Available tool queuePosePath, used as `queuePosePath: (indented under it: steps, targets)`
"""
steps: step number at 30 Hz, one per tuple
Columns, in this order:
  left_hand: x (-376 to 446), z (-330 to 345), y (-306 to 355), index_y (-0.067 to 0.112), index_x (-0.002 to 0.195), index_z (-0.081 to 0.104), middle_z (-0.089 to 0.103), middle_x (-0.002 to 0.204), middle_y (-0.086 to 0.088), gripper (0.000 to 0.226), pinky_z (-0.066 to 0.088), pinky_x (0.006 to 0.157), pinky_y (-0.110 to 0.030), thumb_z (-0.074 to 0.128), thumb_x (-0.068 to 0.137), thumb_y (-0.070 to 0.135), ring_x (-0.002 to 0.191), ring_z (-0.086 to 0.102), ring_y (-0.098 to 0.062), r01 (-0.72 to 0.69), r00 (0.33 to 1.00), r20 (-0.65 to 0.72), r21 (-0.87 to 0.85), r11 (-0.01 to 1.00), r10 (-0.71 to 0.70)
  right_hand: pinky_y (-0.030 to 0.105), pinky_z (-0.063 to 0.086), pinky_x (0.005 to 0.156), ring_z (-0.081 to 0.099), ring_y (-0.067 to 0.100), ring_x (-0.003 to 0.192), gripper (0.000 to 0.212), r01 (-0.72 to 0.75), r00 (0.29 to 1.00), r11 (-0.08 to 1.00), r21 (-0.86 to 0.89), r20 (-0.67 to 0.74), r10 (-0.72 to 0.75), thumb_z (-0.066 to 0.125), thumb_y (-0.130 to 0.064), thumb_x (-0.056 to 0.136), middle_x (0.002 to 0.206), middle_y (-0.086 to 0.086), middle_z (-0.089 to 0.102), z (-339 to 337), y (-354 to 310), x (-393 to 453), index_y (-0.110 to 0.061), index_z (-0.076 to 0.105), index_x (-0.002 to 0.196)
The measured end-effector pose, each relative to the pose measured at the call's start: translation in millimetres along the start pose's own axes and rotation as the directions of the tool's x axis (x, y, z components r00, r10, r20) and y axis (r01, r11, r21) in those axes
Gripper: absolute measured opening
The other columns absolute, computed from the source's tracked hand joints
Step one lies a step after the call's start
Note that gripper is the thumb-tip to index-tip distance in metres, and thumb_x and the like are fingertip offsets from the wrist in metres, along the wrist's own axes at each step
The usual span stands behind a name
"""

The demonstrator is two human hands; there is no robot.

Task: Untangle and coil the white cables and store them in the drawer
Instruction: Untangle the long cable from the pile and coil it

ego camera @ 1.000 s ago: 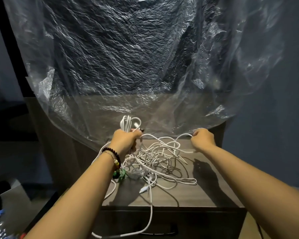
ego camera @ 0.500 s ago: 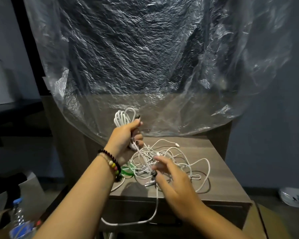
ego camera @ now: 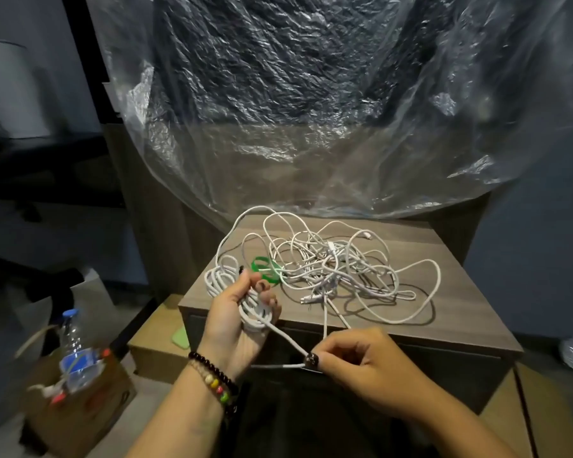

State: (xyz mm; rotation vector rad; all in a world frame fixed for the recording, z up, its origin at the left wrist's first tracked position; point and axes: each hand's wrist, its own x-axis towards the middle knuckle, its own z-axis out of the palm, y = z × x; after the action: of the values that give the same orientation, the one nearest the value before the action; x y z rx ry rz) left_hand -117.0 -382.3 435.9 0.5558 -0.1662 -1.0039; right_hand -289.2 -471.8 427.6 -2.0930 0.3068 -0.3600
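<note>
At the front edge of the surface (ego camera: 470,269), a finished coil (ego camera: 242,299) is gripped in the left hand (ego camera: 235,322). Its free strand (ego camera: 286,338) runs toward 4 o'clock and is pinched by the right hand (ego camera: 354,361). The loose tangle (ego camera: 338,266) lies at 12 o'clock.

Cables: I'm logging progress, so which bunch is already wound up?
The coil gripped in the left hand is wound in neat loops; the pile on the cabinet top is loose and knotted. The right hand pinches the coil's free strand.

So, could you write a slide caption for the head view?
Left hand holds a cable coil; right hand pinches its strand beside the tangled white cables.
</note>
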Motion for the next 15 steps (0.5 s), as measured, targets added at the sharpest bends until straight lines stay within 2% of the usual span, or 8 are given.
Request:
queuePosePath:
  steps: [2, 3, 5, 7, 9, 11, 13, 15]
  targets:
    - [-5, 1, -1, 0.012, 0.073, 0.049, 0.071, 0.090, -0.013, 0.033, 0.055, 0.081, -0.036, 0.038, 0.099, 0.029, 0.080, 0.071, -0.022, -0.044, 0.999, 0.017, 0.054, 0.998, 0.043, 0.015, 0.044, 0.063, 0.059, 0.000, 0.067, 0.016, 0.018, 1.000, 0.998, -0.067, 0.007, -0.018, 0.064, -0.022, 0.090, 0.073, -0.017, 0.068, 4, 4, -6, -0.033, 0.074, 0.084]
    - [-8, 3, 0, 0.013, 0.072, 0.047, 0.070, 0.105, -0.018, 0.034, 0.050, 0.091, -0.040, 0.035, 0.100, 0.028, 0.097, 0.070, -0.026, -0.063, 0.997, 0.042, 0.091, 0.994, 0.059, 0.016, 0.045, 0.064, 0.061, 0.002, 0.070, 0.015, 0.031, 0.999, 0.997, -0.076, -0.005, -0.032, 0.064, -0.023, 0.091, 0.075, -0.017, 0.069, 6, 5, -9, -0.033, 0.075, 0.087]
    - [-12, 3, 2, 0.013, 0.070, 0.045, 0.065, 0.120, -0.019, 0.036, 0.041, 0.103, -0.043, 0.031, 0.100, 0.027, 0.115, 0.061, -0.029, -0.089, 0.994, 0.083, 0.159, 0.983, 0.077, 0.019, 0.048, 0.065, 0.063, 0.005, 0.072, 0.014, 0.038, 0.999, 0.997, -0.069, -0.023, -0.040, 0.062, -0.024, 0.092, 0.078, -0.016, 0.070, 10, 8, -15, -0.031, 0.075, 0.092]
    - [-16, 0, 2, 0.012, 0.068, 0.046, 0.063, 0.123, -0.020, 0.038, 0.039, 0.106, -0.043, 0.032, 0.100, 0.026, 0.118, 0.059, -0.030, -0.095, 0.993, 0.079, 0.146, 0.985, 0.084, 0.018, 0.047, 0.063, 0.062, 0.004, 0.069, 0.016, 0.026, 0.999, 0.998, -0.063, -0.017, -0.027, 0.061, -0.023, 0.093, 0.076, -0.014, 0.068, 13, 9, -20, -0.030, 0.075, 0.097]
    - [-17, -6, 4, 0.011, 0.074, 0.047, 0.066, 0.116, -0.021, 0.034, 0.050, 0.096, -0.040, 0.033, 0.100, 0.027, 0.105, 0.067, -0.026, -0.068, 0.996, 0.065, 0.037, 0.997, 0.066, 0.019, 0.047, 0.061, 0.060, 0.003, 0.064, 0.017, 0.018, 1.000, 0.997, -0.074, -0.010, -0.019, 0.060, -0.022, 0.093, 0.072, -0.012, 0.067, 11, 7, -21, -0.030, 0.074, 0.097]
    - [-16, -12, 10, 0.010, 0.092, 0.050, 0.073, 0.092, -0.013, 0.026, 0.059, 0.066, -0.028, 0.036, 0.100, 0.029, 0.069, 0.070, -0.011, -0.035, 0.998, 0.047, -0.070, 0.997, 0.039, 0.021, 0.049, 0.061, 0.059, 0.002, 0.061, 0.016, 0.005, 1.000, 0.993, -0.114, -0.015, -0.007, 0.061, -0.022, 0.092, 0.069, -0.010, 0.066, 3, 4, -17, -0.029, 0.075, 0.091]
    - [-15, -15, 16, 0.011, 0.095, 0.051, 0.066, 0.066, 0.003, 0.024, 0.049, 0.046, -0.018, 0.038, 0.100, 0.030, 0.046, 0.054, -0.001, -0.029, 0.999, -0.016, -0.085, 0.996, 0.028, 0.025, 0.052, 0.064, 0.059, 0.001, 0.062, 0.013, 0.004, 0.996, 0.975, -0.220, -0.084, -0.023, 0.063, -0.023, 0.090, 0.069, -0.010, 0.067, -10, 6, -9, -0.027, 0.074, 0.084]
    - [-15, -16, 18, 0.013, 0.084, 0.053, 0.052, 0.059, 0.007, 0.024, 0.037, 0.041, -0.013, 0.040, 0.099, 0.026, 0.040, 0.041, -0.001, -0.040, 0.998, -0.055, -0.055, 0.998, 0.037, 0.032, 0.053, 0.067, 0.061, 0.004, 0.068, 0.012, 0.015, 0.979, 0.947, -0.321, -0.187, -0.079, 0.066, -0.026, 0.088, 0.071, -0.008, 0.068, -23, 14, -1, -0.024, 0.074, 0.079]
